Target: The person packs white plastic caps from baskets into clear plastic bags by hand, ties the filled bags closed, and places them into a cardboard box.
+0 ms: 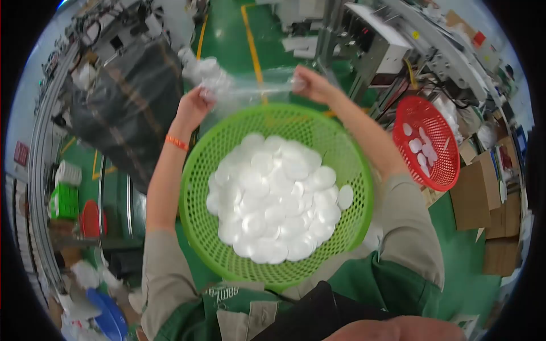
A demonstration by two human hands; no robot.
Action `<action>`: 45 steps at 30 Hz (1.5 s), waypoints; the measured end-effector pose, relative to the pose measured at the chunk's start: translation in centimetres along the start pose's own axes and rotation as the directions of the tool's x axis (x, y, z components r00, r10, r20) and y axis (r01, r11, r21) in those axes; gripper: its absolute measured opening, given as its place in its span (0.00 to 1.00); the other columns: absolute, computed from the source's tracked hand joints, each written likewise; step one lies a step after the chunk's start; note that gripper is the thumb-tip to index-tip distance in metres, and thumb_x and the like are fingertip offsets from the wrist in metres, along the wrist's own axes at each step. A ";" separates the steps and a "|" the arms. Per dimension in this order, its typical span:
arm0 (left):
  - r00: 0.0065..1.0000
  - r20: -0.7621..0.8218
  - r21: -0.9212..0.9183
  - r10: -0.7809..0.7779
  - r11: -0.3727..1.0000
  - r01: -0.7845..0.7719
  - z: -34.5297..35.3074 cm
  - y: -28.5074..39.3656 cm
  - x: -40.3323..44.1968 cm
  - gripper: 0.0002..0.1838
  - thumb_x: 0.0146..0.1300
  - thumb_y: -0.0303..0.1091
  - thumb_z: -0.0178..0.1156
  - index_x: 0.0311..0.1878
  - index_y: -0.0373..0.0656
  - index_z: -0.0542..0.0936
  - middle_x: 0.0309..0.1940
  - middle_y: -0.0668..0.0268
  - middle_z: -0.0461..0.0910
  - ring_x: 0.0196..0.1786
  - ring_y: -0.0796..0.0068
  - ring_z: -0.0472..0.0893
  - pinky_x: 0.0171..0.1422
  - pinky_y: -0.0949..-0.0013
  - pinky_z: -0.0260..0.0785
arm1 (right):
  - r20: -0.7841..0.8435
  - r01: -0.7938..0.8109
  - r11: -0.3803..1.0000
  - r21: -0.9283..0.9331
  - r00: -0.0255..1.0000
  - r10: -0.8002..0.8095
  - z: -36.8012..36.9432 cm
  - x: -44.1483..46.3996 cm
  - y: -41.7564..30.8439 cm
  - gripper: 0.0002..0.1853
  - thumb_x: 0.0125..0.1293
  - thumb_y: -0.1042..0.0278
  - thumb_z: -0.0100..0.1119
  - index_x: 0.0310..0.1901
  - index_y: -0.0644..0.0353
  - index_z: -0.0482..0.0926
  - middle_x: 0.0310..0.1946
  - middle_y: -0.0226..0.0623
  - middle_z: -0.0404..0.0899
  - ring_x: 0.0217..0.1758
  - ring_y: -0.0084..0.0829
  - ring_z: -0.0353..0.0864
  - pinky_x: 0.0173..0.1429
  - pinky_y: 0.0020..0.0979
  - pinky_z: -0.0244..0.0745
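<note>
A clear plastic bag (250, 86) is stretched between my two hands, past the far rim of a green basket. My left hand (196, 104) is closed on the bag's left edge, and an orange band circles that wrist. The bag's right edge is pinched in my right hand (311, 85). Below my arms, the green perforated basket (196, 227) holds a heap of white round discs (273, 199). One disc (345, 196) lies apart, against the basket's right wall.
On the right, a red basket (406, 113) contains several white pieces. Cardboard boxes (475, 190) stand beyond it. A large dark covered bundle (125, 108) rises on the left. Machinery (387, 51) occupies the far right, and the green floor (222, 42) has yellow lines.
</note>
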State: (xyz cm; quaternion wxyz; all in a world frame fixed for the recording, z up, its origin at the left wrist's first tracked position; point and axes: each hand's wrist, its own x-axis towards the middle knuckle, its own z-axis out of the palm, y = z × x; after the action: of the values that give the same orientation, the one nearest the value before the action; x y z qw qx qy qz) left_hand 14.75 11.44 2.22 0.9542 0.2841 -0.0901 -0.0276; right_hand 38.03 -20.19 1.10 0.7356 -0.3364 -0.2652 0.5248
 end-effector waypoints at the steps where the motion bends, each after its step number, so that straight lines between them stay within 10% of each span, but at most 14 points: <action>1: 0.982 -0.189 0.124 0.026 0.992 -0.002 0.1 -0.1 -0.4 0.07 0.67 0.31 0.47 0.35 0.42 0.72 0.30 0.68 0.75 0.34 0.75 0.74 0.44 0.69 0.69 | -0.144 0.038 0.998 -0.059 0.989 -0.046 0.5 -0.2 -0.1 0.10 0.70 0.58 0.47 0.31 0.50 0.70 0.23 0.22 0.68 0.28 0.20 0.72 0.37 0.27 0.73; 3: 0.868 -0.469 0.385 0.161 0.922 0.036 2.4 -1.6 -1.2 0.04 0.68 0.34 0.49 0.37 0.46 0.71 0.25 0.75 0.68 0.29 0.80 0.69 0.40 0.73 0.65 | -0.024 0.010 0.981 -0.196 1.000 -0.014 0.5 -0.4 0.1 0.11 0.70 0.57 0.46 0.32 0.51 0.69 0.26 0.22 0.67 0.36 0.21 0.74 0.44 0.28 0.71; 5: 0.978 -0.207 0.502 0.032 0.861 0.079 -3.2 -1.4 -2.1 0.04 0.68 0.34 0.50 0.38 0.47 0.71 0.27 0.76 0.69 0.32 0.82 0.69 0.43 0.75 0.64 | 0.039 -0.061 0.956 -0.288 0.996 0.075 -1.2 0.0 1.2 0.10 0.71 0.57 0.46 0.34 0.50 0.69 0.28 0.22 0.68 0.38 0.22 0.74 0.46 0.28 0.70; 9: 0.954 -0.261 0.647 0.145 0.760 0.062 -4.7 -3.8 -3.1 0.03 0.68 0.33 0.50 0.39 0.46 0.72 0.28 0.77 0.68 0.34 0.84 0.67 0.44 0.79 0.60 | 0.024 -0.052 0.984 -0.171 0.998 0.057 -3.6 0.2 4.2 0.08 0.69 0.62 0.48 0.37 0.57 0.71 0.33 0.26 0.72 0.40 0.22 0.74 0.50 0.25 0.70; 13: 0.953 -0.267 0.770 0.145 0.626 0.120 -8.7 -4.4 -3.4 0.08 0.69 0.34 0.50 0.48 0.47 0.73 0.29 0.80 0.68 0.31 0.91 0.64 0.36 0.85 0.59 | -0.010 -0.065 0.897 -0.438 0.998 0.067 -6.3 0.5 6.4 0.11 0.69 0.59 0.48 0.44 0.57 0.72 0.38 0.26 0.72 0.42 0.19 0.72 0.49 0.23 0.69; 17: 0.952 -0.240 0.775 0.189 0.628 0.071 -6.5 -4.7 -5.4 0.08 0.68 0.34 0.51 0.48 0.47 0.73 0.34 0.79 0.73 0.38 0.92 0.70 0.43 0.85 0.63 | 0.103 -0.096 0.982 -0.164 0.988 0.114 -4.5 -2.3 5.3 0.17 0.70 0.51 0.42 0.46 0.56 0.70 0.41 0.29 0.71 0.49 0.25 0.71 0.56 0.28 0.67; 21: 0.963 -0.267 0.594 0.039 0.794 0.132 -1.6 -4.4 -7.7 0.09 0.66 0.31 0.53 0.49 0.45 0.72 0.43 0.74 0.74 0.45 0.85 0.74 0.50 0.80 0.67 | 0.141 -0.094 0.994 -0.055 0.985 0.101 0.6 -5.9 4.5 0.25 0.51 0.68 0.56 0.54 0.57 0.66 0.49 0.36 0.69 0.55 0.34 0.71 0.59 0.33 0.67; 25: 0.970 -0.233 0.475 -0.069 0.862 0.175 -3.2 -5.4 -8.1 0.13 0.64 0.30 0.55 0.51 0.44 0.70 0.48 0.70 0.73 0.51 0.79 0.73 0.57 0.75 0.65 | -0.030 -0.157 0.976 0.148 0.986 0.163 1.7 -7.0 5.4 0.27 0.48 0.72 0.49 0.55 0.59 0.66 0.55 0.38 0.68 0.54 0.36 0.72 0.61 0.31 0.66; 28: 0.948 -0.307 0.615 -0.087 0.742 0.268 -5.8 -3.7 -6.1 0.18 0.64 0.32 0.55 0.56 0.44 0.70 0.51 0.70 0.74 0.51 0.79 0.74 0.57 0.73 0.66 | -0.056 0.096 0.987 -0.128 0.993 -0.104 2.5 -8.3 6.3 0.13 0.59 0.75 0.51 0.47 0.59 0.68 0.66 0.42 0.56 0.65 0.38 0.61 0.67 0.39 0.61; 31: 0.908 -0.396 0.456 -0.140 0.828 0.327 -4.8 -3.5 -5.8 0.20 0.64 0.32 0.55 0.60 0.44 0.69 0.49 0.70 0.75 0.48 0.80 0.76 0.53 0.73 0.70 | 0.024 0.238 0.946 -0.221 0.971 -0.239 0.9 -6.8 5.8 0.11 0.66 0.66 0.52 0.48 0.58 0.73 0.55 0.37 0.71 0.54 0.26 0.73 0.59 0.29 0.68; 38: 0.802 -0.529 0.356 -0.277 0.785 0.506 0.4 -5.1 -6.3 0.16 0.65 0.35 0.55 0.56 0.47 0.71 0.43 0.76 0.77 0.41 0.86 0.77 0.46 0.77 0.71 | -0.064 -0.138 0.909 -0.393 0.990 0.123 -0.1 -8.1 5.2 0.11 0.66 0.65 0.53 0.47 0.58 0.74 0.52 0.34 0.74 0.51 0.23 0.74 0.57 0.27 0.69; 45: 0.866 -0.434 0.638 -0.247 0.595 0.489 -1.2 -11.9 -9.6 0.07 0.66 0.38 0.56 0.42 0.47 0.75 0.34 0.80 0.72 0.37 0.91 0.70 0.42 0.83 0.64 | -0.234 -0.569 0.673 -0.472 0.817 0.527 -1.1 -9.3 5.6 0.11 0.67 0.63 0.54 0.46 0.58 0.76 0.48 0.32 0.77 0.49 0.20 0.75 0.54 0.24 0.70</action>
State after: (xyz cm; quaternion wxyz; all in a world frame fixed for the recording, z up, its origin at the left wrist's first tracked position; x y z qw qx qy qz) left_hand 5.58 3.15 -6.80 0.7343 0.6533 0.1141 -0.1447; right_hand 32.65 -28.04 -4.21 0.4339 -0.6070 -0.2551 0.6150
